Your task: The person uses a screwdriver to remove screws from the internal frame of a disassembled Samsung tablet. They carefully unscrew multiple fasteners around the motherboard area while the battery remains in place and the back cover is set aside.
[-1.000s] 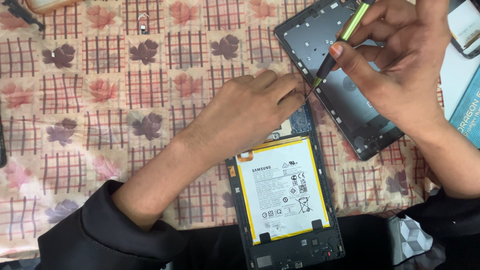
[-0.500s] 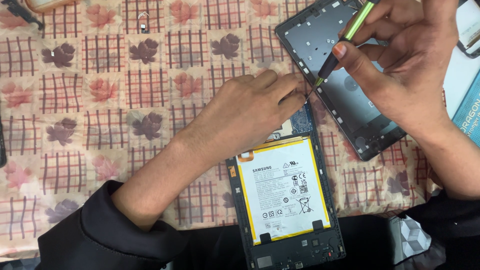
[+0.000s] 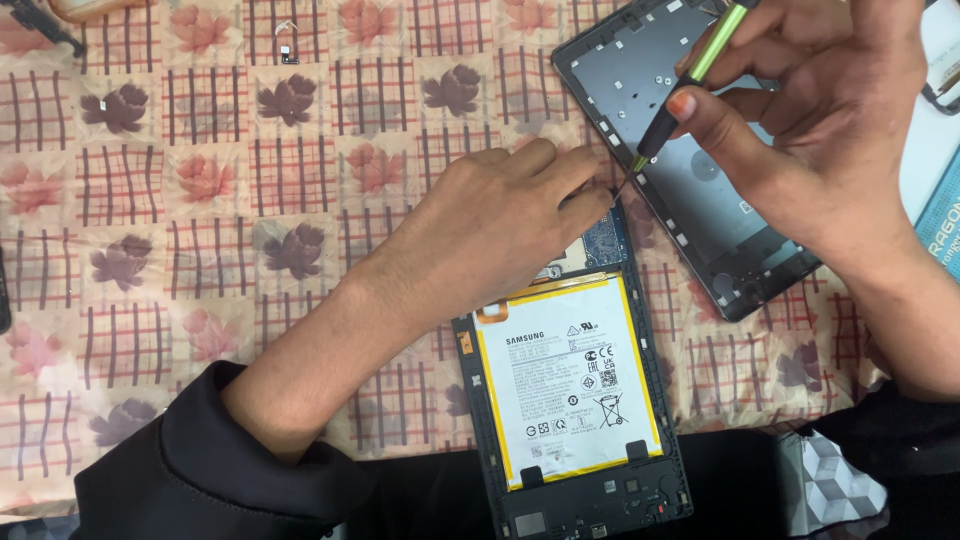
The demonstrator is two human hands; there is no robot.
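Note:
An opened tablet (image 3: 575,420) lies face down near the table's front edge, showing its white battery with a yellow border (image 3: 565,380) and a strip of blue circuit board (image 3: 603,243). My left hand (image 3: 500,225) rests palm down on the tablet's top end, fingers pressed beside the board. My right hand (image 3: 810,120) holds a green and black screwdriver (image 3: 690,80) like a pen, its thin tip pointing down at the tablet's top edge by my left fingertips. The dark back cover (image 3: 690,190) lies inside up under my right hand.
A checked cloth with leaf prints (image 3: 200,200) covers the table. A tiny loose part (image 3: 288,42) lies at the top. A dark tool (image 3: 40,25) shows at the top left corner. A blue box edge (image 3: 942,230) sits at the right, and grey patterned fabric (image 3: 830,485) at the bottom right.
My right hand has shifted slightly, bringing the screwdriver tip closer to my left fingertips. The left hand and tablet stay put.

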